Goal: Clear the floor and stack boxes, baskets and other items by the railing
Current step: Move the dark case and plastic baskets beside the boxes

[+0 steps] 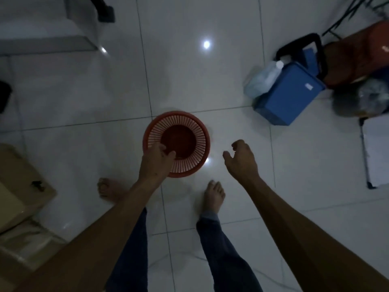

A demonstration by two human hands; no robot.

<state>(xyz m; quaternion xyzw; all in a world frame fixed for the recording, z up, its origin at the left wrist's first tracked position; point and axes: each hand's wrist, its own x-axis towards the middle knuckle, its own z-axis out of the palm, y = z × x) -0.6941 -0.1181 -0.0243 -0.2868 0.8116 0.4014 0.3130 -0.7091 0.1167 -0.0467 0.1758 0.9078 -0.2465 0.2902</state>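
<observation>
A round red slatted basket [187, 131] stands upright in the middle of the white tiled floor, seen from above. My left hand [156, 159] grips its near-left rim, thumb inside the basket. To the right of the basket my right hand [242, 159] hovers with loosely curled fingers and holds nothing. A blue box [292, 95] lies tilted on the floor at the right, with a clear plastic bottle [265, 77] leaning against it. Cardboard boxes [23, 190] sit at the lower left.
My bare feet [214, 197] stand just behind the basket. At the right edge are an orange-brown bag [357, 57], a black handle, a clear plastic bag [366, 100] and a white board [376, 150]. A white furniture base [46, 41] stands at the upper left.
</observation>
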